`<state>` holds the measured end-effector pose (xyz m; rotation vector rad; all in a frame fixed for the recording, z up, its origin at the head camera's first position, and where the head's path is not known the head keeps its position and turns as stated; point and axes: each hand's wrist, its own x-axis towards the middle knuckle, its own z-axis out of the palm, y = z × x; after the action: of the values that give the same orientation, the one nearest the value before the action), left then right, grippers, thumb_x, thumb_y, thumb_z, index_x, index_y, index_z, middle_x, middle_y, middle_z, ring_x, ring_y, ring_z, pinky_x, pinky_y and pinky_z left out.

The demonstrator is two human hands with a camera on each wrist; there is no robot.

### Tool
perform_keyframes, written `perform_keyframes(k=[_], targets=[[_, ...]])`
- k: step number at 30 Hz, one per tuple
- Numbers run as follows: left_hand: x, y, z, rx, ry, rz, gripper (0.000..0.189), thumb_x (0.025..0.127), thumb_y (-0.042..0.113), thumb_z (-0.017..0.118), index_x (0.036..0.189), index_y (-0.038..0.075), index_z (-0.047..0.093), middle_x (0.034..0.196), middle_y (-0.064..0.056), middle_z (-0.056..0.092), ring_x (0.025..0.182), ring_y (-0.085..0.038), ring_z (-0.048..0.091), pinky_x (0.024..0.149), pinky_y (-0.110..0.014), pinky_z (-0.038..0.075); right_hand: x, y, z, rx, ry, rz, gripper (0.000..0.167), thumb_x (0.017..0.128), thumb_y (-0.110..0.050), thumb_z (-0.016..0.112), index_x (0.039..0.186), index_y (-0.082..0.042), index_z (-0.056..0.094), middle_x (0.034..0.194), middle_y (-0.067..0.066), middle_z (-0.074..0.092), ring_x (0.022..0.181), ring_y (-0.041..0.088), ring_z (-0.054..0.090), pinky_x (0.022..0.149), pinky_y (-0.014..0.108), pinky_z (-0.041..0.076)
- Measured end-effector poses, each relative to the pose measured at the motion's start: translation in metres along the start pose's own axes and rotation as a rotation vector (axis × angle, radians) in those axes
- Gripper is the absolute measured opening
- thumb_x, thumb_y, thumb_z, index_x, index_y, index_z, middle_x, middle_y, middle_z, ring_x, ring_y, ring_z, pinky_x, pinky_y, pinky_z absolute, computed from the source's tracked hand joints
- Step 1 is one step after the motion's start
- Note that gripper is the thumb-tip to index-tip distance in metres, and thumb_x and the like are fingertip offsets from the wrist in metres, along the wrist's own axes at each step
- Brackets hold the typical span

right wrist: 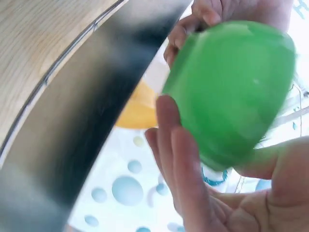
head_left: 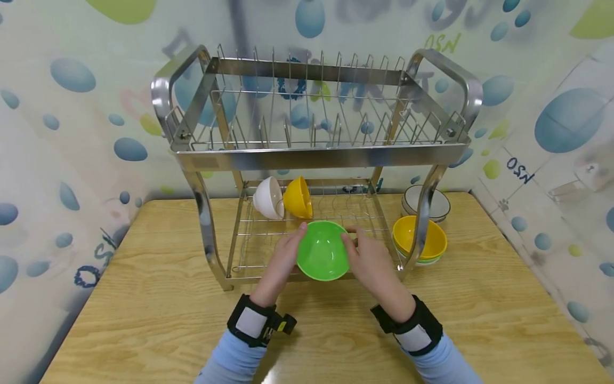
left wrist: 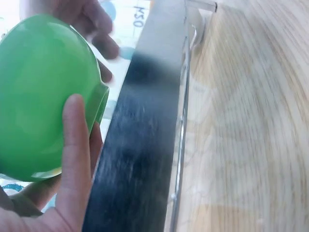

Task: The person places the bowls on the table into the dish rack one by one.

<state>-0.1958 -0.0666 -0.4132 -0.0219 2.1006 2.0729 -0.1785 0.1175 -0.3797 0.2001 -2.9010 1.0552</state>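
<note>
A green bowl [head_left: 323,252] is held between two hands in front of the lower shelf [head_left: 232,248] of a metal dish rack, its inside facing up toward the head camera. My left hand [head_left: 284,255] grips its left side, with the thumb at the rim. On the opposite side my right hand [head_left: 370,260] holds the rim between thumb and fingers. In both wrist views the outer side of the bowl shows beside the rack's flat front bar [left wrist: 137,116]. Behind it, a white bowl [head_left: 266,198] and a yellow bowl [head_left: 298,198] stand tilted on edge in the lower shelf.
Above the hands, the wire upper tier [head_left: 316,157] spans the rack. By its right leg stands a stack of bowls with a yellow bowl [head_left: 434,240] on top. Farther back are white dishes with a dark rim [head_left: 437,207]. A patterned wall [head_left: 96,106] closes off the wooden table [head_left: 158,320].
</note>
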Motion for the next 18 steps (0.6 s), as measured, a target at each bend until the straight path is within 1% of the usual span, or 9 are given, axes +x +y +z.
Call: perform_keyframes(k=[2, 4, 6, 9, 12, 16, 18], targets=[[0.001, 0.000, -0.002, -0.005, 0.012, -0.004, 0.061, 0.098, 0.055, 0.033, 0.114, 0.003, 0.061, 0.081, -0.008, 0.069, 0.065, -0.016, 0.067, 0.061, -0.036, 0.058, -0.004, 0.003, -0.005, 0.002, 0.041, 0.004, 0.040, 0.101, -0.035, 0.041, 0.126, -0.006, 0.053, 0.092, 0.010, 0.070, 0.065, 0.014, 0.065, 0.052, 0.025, 0.046], [0.001, 0.001, -0.005, -0.016, 0.027, -0.008, 0.061, 0.098, 0.054, 0.034, 0.115, 0.002, 0.061, 0.082, -0.008, 0.069, 0.066, -0.015, 0.067, 0.062, -0.037, 0.058, -0.009, 0.007, -0.011, 0.005, 0.079, 0.007, 0.037, 0.101, -0.037, 0.043, 0.122, -0.010, 0.056, 0.092, 0.007, 0.071, 0.065, 0.012, 0.066, 0.052, 0.025, 0.046], [0.001, 0.001, -0.007, -0.030, 0.036, 0.002, 0.062, 0.098, 0.055, 0.033, 0.116, 0.002, 0.061, 0.084, -0.008, 0.069, 0.067, -0.016, 0.068, 0.062, -0.039, 0.058, -0.013, 0.011, -0.017, -0.001, 0.115, 0.004, 0.034, 0.100, -0.037, 0.045, 0.119, -0.011, 0.057, 0.091, 0.006, 0.071, 0.066, 0.013, 0.068, 0.050, 0.025, 0.046], [0.001, 0.001, -0.012, -0.051, 0.039, 0.023, 0.059, 0.097, 0.056, 0.034, 0.116, 0.006, 0.061, 0.087, -0.009, 0.069, 0.070, -0.018, 0.068, 0.064, -0.042, 0.058, -0.016, 0.018, -0.025, -0.012, 0.169, -0.008, 0.030, 0.098, -0.034, 0.050, 0.116, -0.010, 0.057, 0.088, 0.006, 0.070, 0.067, 0.015, 0.069, 0.048, 0.023, 0.046], [0.001, 0.002, -0.015, -0.057, 0.037, 0.043, 0.056, 0.099, 0.054, 0.033, 0.115, 0.009, 0.062, 0.090, -0.010, 0.069, 0.073, -0.020, 0.069, 0.065, -0.044, 0.058, -0.019, 0.026, -0.033, 0.002, 0.204, -0.017, 0.028, 0.096, -0.030, 0.054, 0.112, -0.007, 0.057, 0.088, 0.010, 0.071, 0.068, 0.019, 0.069, 0.049, 0.022, 0.047], [0.002, 0.004, -0.018, -0.055, 0.046, 0.027, 0.054, 0.100, 0.052, 0.032, 0.117, 0.010, 0.062, 0.090, -0.008, 0.069, 0.073, -0.018, 0.069, 0.065, -0.043, 0.058, -0.025, 0.035, -0.043, 0.017, 0.222, 0.004, 0.029, 0.095, -0.031, 0.057, 0.108, -0.005, 0.057, 0.088, 0.012, 0.071, 0.068, 0.020, 0.069, 0.050, 0.022, 0.048], [0.001, 0.007, -0.019, -0.053, 0.053, 0.014, 0.055, 0.100, 0.051, 0.033, 0.118, 0.009, 0.062, 0.089, -0.006, 0.069, 0.073, -0.017, 0.069, 0.065, -0.042, 0.058, -0.028, 0.040, -0.047, -0.005, 0.242, 0.017, 0.030, 0.094, -0.034, 0.058, 0.103, -0.006, 0.058, 0.084, 0.010, 0.071, 0.066, 0.018, 0.067, 0.050, 0.023, 0.047]])
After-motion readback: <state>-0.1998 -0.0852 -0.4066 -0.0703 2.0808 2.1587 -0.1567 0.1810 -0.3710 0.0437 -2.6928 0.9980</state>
